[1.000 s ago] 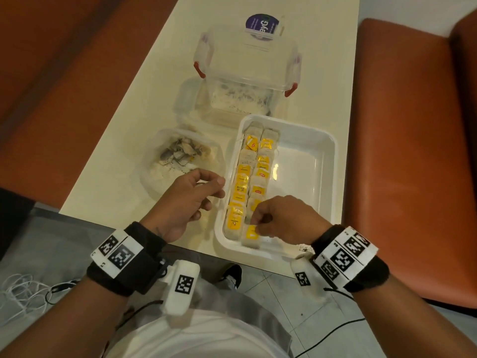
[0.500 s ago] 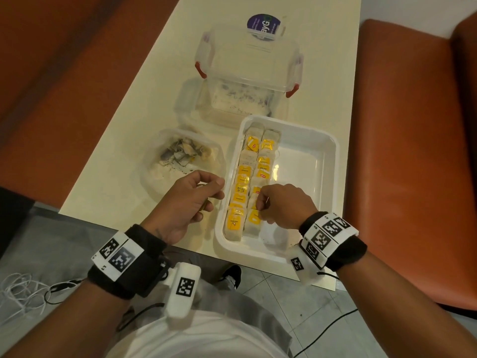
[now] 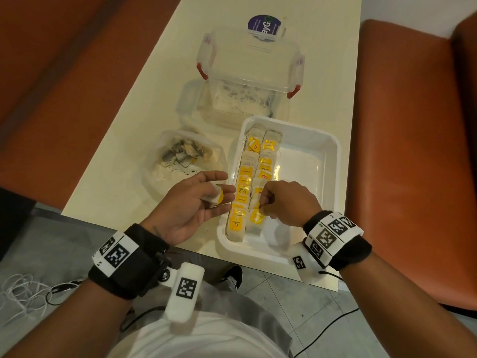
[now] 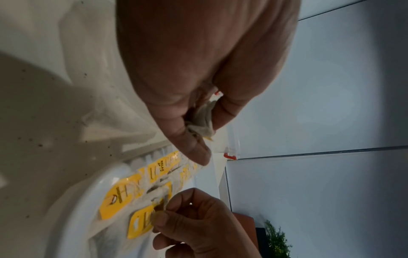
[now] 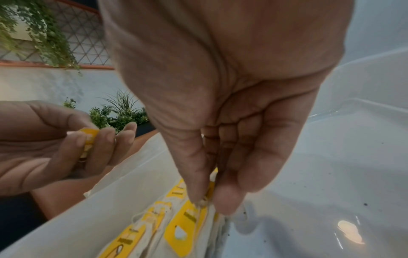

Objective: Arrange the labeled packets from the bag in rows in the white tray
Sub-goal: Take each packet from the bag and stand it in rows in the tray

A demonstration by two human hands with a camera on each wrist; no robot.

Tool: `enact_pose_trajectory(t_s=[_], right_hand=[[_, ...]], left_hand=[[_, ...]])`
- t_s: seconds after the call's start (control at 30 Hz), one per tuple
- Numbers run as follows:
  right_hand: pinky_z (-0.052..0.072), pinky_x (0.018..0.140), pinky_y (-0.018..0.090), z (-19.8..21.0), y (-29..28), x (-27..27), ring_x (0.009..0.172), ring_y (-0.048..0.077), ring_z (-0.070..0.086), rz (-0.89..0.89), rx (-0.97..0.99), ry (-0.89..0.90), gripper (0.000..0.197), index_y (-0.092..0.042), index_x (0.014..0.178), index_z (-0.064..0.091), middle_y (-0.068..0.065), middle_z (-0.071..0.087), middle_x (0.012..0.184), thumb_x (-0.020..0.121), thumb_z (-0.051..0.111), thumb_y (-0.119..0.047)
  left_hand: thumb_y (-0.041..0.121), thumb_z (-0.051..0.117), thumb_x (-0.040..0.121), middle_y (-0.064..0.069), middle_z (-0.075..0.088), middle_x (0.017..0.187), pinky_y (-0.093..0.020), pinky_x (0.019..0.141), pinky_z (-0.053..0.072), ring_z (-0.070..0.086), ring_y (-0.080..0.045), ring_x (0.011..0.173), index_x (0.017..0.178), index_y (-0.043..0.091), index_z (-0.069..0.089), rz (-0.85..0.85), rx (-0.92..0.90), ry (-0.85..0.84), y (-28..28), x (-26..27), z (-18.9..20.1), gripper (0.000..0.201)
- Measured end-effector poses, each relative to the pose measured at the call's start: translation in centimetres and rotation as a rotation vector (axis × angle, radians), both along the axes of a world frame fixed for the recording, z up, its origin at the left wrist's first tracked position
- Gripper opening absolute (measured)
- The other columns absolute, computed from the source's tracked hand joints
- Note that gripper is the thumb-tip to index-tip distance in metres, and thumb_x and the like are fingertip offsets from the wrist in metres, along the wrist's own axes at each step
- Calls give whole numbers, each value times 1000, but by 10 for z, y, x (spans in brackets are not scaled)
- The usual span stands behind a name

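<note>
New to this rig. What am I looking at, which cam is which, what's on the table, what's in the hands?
No robot: a person with cameras strapped on head and both wrists. The wide shot is the head view; the close-ups look along each hand. On the table sit a white tray holding two rows of yellow-labeled packets, a clear bag with more, and a lidded clear box. The left hand holds a spare packet; the right hand pinches a packet in the second row.

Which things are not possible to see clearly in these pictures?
- Head view: small print on the yellow labels is too small to read.
- Head view: the right hand covers part of the second row in the white tray.
- Left wrist view: the left hand hides most of its packet.
</note>
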State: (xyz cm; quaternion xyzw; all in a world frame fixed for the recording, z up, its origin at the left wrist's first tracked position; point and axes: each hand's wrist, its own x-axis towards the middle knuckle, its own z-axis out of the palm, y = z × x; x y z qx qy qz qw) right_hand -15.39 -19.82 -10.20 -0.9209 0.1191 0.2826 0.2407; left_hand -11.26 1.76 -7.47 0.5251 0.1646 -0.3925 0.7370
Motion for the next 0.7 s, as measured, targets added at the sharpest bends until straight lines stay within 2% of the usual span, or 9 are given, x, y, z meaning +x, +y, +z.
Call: enact_pose_trajectory(t_s=[0.13, 0.23, 0.33, 0.4, 0.47, 0.53, 0.63, 0.7], right_hand=[[51, 70, 33, 2, -3, -3, 78, 15, 67, -41, 14, -66, 12, -28, 84, 61, -9, 68, 78, 87, 69, -36], [52, 73, 32, 12, -1, -7, 78, 11, 67, -62, 87, -169, 14, -30, 87, 62, -11, 68, 85, 88, 70, -40], [52, 68, 27, 29, 6, -10, 66, 8, 67, -174, 288, -235, 15, -26, 86, 66, -10, 70, 81, 89, 72, -39], [50, 61, 24, 42, 14, -11, 61, 9, 67, -281, 492, -181, 21, -18, 89, 72, -3, 73, 80, 92, 69, -39], [50, 58, 21, 54, 23, -11, 61, 10, 66, -346, 660, -95, 28, -14, 95, 74, 3, 77, 85, 94, 65, -41], [51, 62, 23, 60, 29, -11, 64, 10, 66, -381, 746, -75, 33, -12, 100, 75, 4, 77, 85, 96, 61, -42], [50, 63, 26, 60, 29, -10, 64, 11, 66, -475, 805, -126, 26, -11, 96, 72, 1, 75, 79, 95, 65, -35], [49, 60, 25, 59, 24, -10, 63, 12, 65, -534, 822, -167, 20, -7, 96, 69, 2, 74, 77, 93, 70, -27]], left_hand=[[-9, 43, 95, -21, 71, 107, -38, 84, 60, 72, -25, 89, 115, 6, 62, -2, -34, 27, -2, 0, 1, 32], [-4, 39, 98, -21, 72, 113, -46, 92, 56, 72, -29, 99, 121, 10, 59, 2, -85, 79, -5, 1, 2, 33], [4, 40, 99, -14, 70, 122, -51, 102, 48, 67, -28, 115, 128, 18, 55, 13, -168, 94, -10, 1, 3, 35], [10, 41, 99, -9, 69, 127, -50, 106, 43, 63, -27, 122, 130, 23, 53, 26, -226, 80, -15, 0, 5, 36], [13, 44, 96, -8, 67, 131, -47, 104, 45, 61, -27, 125, 132, 25, 51, 37, -290, 70, -23, -1, 8, 38], [12, 43, 96, -7, 67, 132, -43, 101, 46, 62, -26, 122, 132, 25, 51, 26, -322, 42, -31, -3, 10, 39], [3, 42, 94, -7, 66, 132, -44, 104, 44, 62, -27, 124, 130, 22, 53, 13, -314, -23, -38, -6, 13, 42], [-1, 46, 86, -9, 67, 130, -45, 104, 45, 64, -27, 120, 127, 20, 56, 10, -311, -46, -38, -6, 13, 47]])
